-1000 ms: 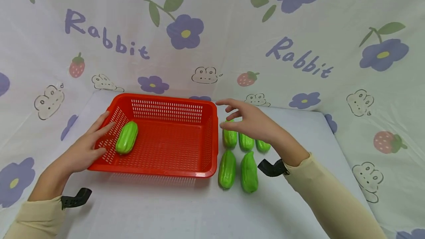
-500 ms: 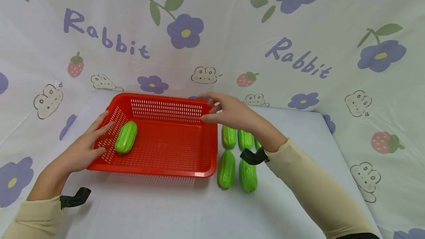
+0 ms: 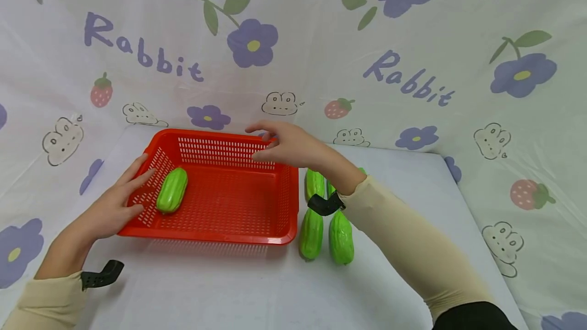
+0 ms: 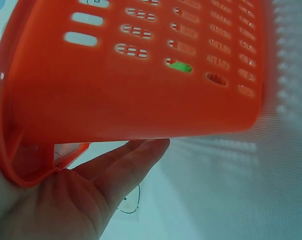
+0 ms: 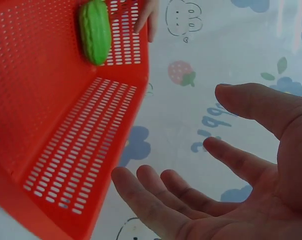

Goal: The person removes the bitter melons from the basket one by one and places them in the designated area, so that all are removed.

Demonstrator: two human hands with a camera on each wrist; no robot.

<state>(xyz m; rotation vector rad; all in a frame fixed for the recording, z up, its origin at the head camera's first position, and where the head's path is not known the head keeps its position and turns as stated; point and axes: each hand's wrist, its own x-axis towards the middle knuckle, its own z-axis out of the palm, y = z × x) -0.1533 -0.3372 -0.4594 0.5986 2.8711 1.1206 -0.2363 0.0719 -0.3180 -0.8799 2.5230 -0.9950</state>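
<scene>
A red plastic basket point(image 3: 224, 202) with slotted walls stands on the white table. Inside it, by the left wall, lies a green ribbed gourd point(image 3: 171, 191). My left hand point(image 3: 114, 207) holds the basket's left rim; in the left wrist view, fingers point(image 4: 128, 167) of that hand lie along the outside of the wall. Over the basket's back right part hovers my right hand point(image 3: 293, 146), holding nothing. Its fingers point(image 5: 148, 202) are spread and slightly bent, with the thumb apart, in the right wrist view.
More green gourds point(image 3: 312, 235) lie in two rows just right of the basket, the back row partly hidden by my right forearm. A white cloth point(image 3: 298, 65) printed with flowers and rabbits hangs behind the table point(image 3: 202, 289).
My right hand has moved left, from above the back row of gourds to over the back right of the basket. My left hand, the basket and the gourds have stayed put.
</scene>
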